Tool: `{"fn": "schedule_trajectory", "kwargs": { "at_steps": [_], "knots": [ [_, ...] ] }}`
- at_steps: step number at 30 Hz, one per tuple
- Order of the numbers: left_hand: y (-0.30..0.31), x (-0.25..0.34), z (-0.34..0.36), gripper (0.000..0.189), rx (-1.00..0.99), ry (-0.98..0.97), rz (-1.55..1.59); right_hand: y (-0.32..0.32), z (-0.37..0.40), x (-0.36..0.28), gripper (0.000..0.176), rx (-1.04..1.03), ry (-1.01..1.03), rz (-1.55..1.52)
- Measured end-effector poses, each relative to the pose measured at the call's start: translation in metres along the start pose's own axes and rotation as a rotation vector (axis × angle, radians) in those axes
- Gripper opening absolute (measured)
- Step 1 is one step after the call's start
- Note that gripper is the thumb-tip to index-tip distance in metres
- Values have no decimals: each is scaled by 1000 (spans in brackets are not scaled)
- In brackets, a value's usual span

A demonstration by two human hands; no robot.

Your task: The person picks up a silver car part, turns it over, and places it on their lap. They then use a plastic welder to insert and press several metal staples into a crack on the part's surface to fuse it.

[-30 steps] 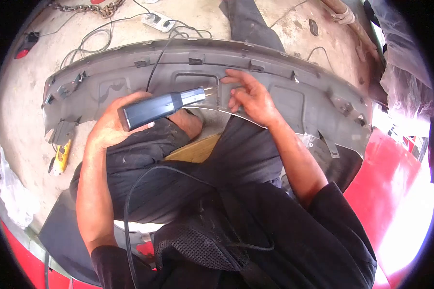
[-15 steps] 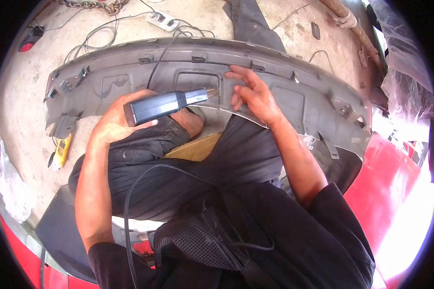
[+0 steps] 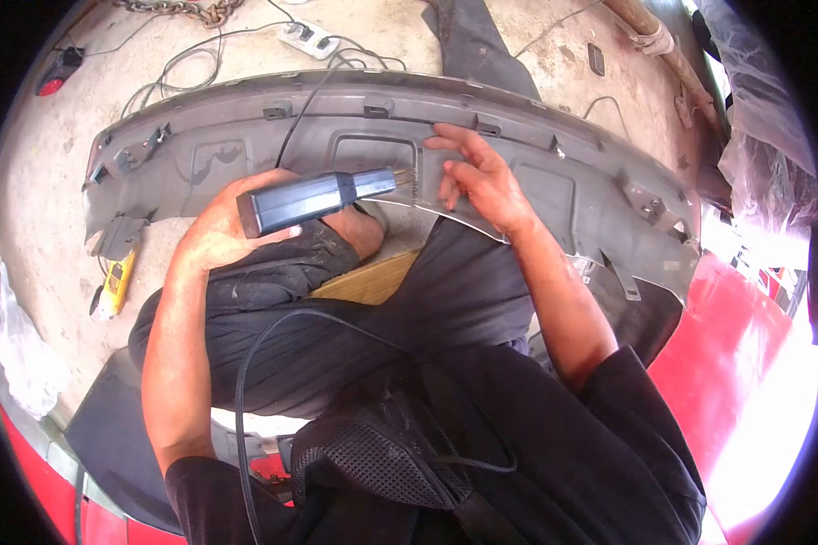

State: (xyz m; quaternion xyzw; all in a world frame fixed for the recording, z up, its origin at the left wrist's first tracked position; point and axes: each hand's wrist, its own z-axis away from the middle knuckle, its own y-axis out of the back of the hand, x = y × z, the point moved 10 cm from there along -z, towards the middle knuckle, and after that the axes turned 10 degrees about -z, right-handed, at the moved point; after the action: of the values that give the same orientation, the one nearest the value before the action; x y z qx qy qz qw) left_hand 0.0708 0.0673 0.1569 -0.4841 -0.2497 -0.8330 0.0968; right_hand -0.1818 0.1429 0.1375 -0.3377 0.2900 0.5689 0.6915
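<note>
My left hand (image 3: 216,222) is closed around a hot stapler (image 3: 304,200), a dark box-shaped tool with a cord at its back. Its two brass prongs (image 3: 404,176) point right, and a small wavy wire staple (image 3: 415,188) shows at their tips. Just right of the tips, my right hand (image 3: 482,182) hovers with bent fingers apart and nothing visible between them. Behind both hands lies a grey car bumper (image 3: 536,195), its inner side facing up, with a split line (image 3: 417,159) running down to its near edge close to the prongs.
A power strip (image 3: 307,40) with plugged-in cables lies on the floor beyond the bumper. To the left are a yellow tool (image 3: 116,283) and a clear plastic bag (image 3: 25,350). A red panel (image 3: 732,336) stands at the right, near hanging plastic sheeting (image 3: 763,154). My legs straddle a wooden board (image 3: 368,280).
My left hand and the hot stapler have shifted very slightly to the right. My right hand stays nearly still.
</note>
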Motion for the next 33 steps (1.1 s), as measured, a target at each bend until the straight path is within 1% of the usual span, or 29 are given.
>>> {"fn": "schedule_trajectory", "kwargs": {
  "at_steps": [3, 5, 6, 8, 9, 10, 12, 13, 17, 19, 22, 33],
  "knots": [
    [2, -2, 6, 52, 13, 30, -16, -1, 0, -1, 49, 2, -12, 5],
    [13, -21, 18, 55, 102, 174, 102, 0, 0, -1, 49, 5, -24, -1],
    [14, -18, 22, 55, 100, 173, 102, 1, -1, 0, 49, 5, -30, -5],
    [22, -17, 32, 60, 103, 245, 189, 1, -1, 2, 49, 1, -38, -9],
    [17, -21, 32, 60, 60, 267, 228, 2, -1, 3, 49, 0, -40, -16],
    [15, -21, 31, 60, 67, 270, 230, 2, -2, 3, 49, -2, -42, -21],
    [10, -13, 25, 61, 84, 235, 129, 1, -3, 3, 50, -4, -53, -25],
    [5, -12, 21, 57, 82, 209, 135, 2, -3, 4, 50, 1, -60, -33],
    [-1, -14, 13, 53, 50, 146, 95, 1, -2, 2, 50, -5, -53, -44],
    [-3, -8, 11, 50, 50, 79, 77, 1, -2, 3, 51, 6, -56, -36],
    [-3, -4, 10, 51, 39, 73, 39, 1, -2, 2, 50, 4, -54, -21],
    [-10, -13, 5, 51, -14, 66, 80, 2, -3, 3, 50, -6, -45, -13]
  ]
}}
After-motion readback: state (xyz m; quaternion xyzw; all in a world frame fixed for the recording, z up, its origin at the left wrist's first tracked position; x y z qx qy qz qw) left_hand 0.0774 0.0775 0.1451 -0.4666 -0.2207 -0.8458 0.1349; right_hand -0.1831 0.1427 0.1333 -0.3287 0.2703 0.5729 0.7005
